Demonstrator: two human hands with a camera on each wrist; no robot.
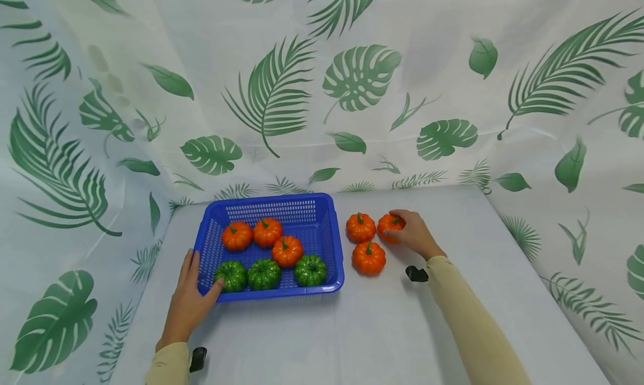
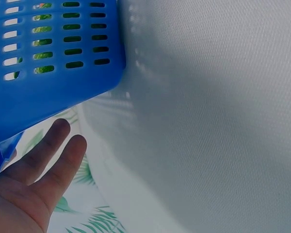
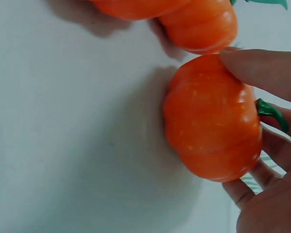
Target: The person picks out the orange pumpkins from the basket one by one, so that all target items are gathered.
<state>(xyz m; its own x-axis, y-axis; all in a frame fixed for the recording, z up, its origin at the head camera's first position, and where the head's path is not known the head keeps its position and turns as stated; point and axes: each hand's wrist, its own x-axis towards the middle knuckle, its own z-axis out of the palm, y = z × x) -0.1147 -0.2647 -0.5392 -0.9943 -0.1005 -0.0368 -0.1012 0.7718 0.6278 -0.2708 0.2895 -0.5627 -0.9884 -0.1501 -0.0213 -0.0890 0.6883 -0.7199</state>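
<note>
My right hand (image 1: 415, 235) holds a small orange pumpkin (image 3: 213, 119) with a green stem, thumb on one side and fingers round the other. Close beside it on the table are two more orange pumpkins, one behind (image 1: 360, 227) and one in front (image 1: 369, 258). At the near left corner of a blue plastic basket (image 1: 333, 287), my left hand (image 1: 191, 301) rests with its thumb at the front rim. In the left wrist view two of its fingers (image 2: 70, 158) stretch out straight beside the basket wall.
Inside the basket sit three orange pumpkins (image 1: 287, 251) towards the middle and back, and three green ones (image 1: 264, 274) along the front. The white table (image 1: 382, 334) meets a leaf-printed curtain (image 1: 292, 167) at the back and sides. Black wrist cameras (image 1: 416, 274) hang under both sleeves.
</note>
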